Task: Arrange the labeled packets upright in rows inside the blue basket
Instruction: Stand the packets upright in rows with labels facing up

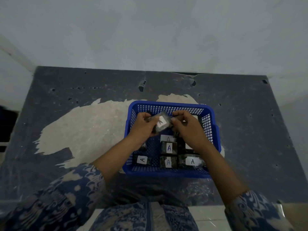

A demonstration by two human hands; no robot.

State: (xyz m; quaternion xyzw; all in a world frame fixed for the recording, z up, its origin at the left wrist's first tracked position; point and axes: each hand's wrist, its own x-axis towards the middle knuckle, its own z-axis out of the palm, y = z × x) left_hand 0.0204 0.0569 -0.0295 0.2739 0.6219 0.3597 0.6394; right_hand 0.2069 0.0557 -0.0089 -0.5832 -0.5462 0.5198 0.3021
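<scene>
A blue mesh basket (pixel 168 105) sits on the dark table, right of centre. Inside it stand several dark packets with white "A" labels: three along the near wall (pixel 144 160), (pixel 168 162), (pixel 191 161), and more behind them (pixel 169 148). Above the basket's far half I hold one more labelled packet (pixel 161 122) in clear wrap, tilted. My left hand (pixel 143 125) grips its left end and my right hand (pixel 189 129) pinches its right end. My right hand covers part of the packets at the basket's right side.
The table (pixel 66 84) is dark grey with a large worn pale patch (pixel 86 124) left of the basket. A white wall rises behind the far edge. A crinkled clear plastic sheet (pixel 196 187) lies at the near edge by my patterned sleeves.
</scene>
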